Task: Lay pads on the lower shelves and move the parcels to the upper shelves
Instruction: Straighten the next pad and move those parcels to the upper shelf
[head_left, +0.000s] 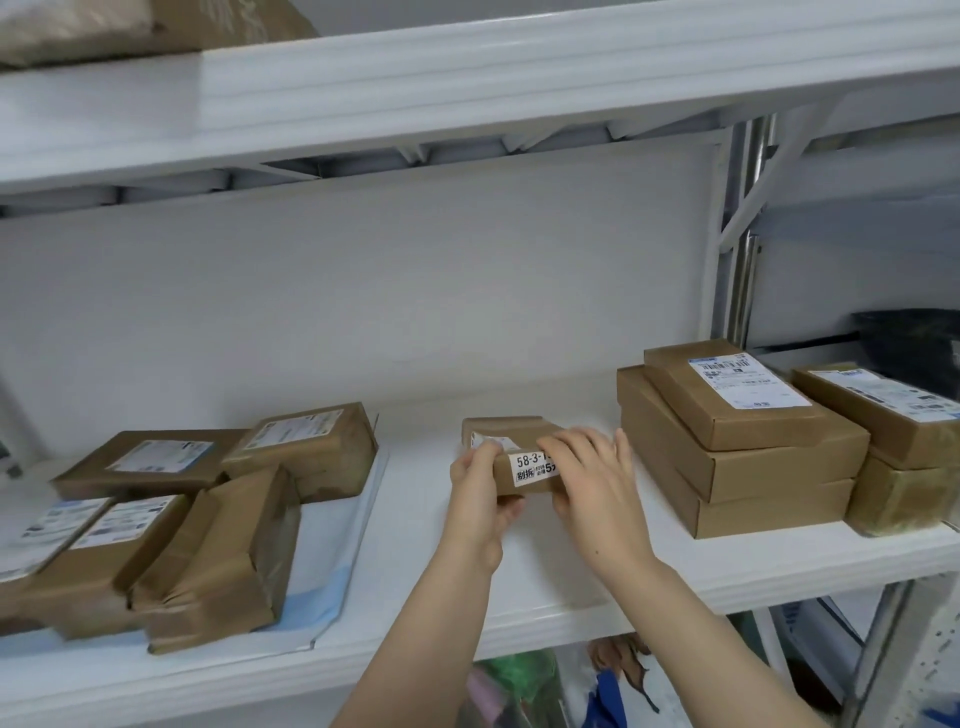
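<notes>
Cardboard parcel (514, 457) clamped between my left hand (475, 488) and right hand (592, 478) — long axis sideways, upper shelf (467, 88) directly overhead.

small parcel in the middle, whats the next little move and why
Probably lift the small parcel straight up toward the upper shelf. The left hand and right hand both grip it at its ends, it is down at the lower shelf, and the task wants parcels up top.
</notes>
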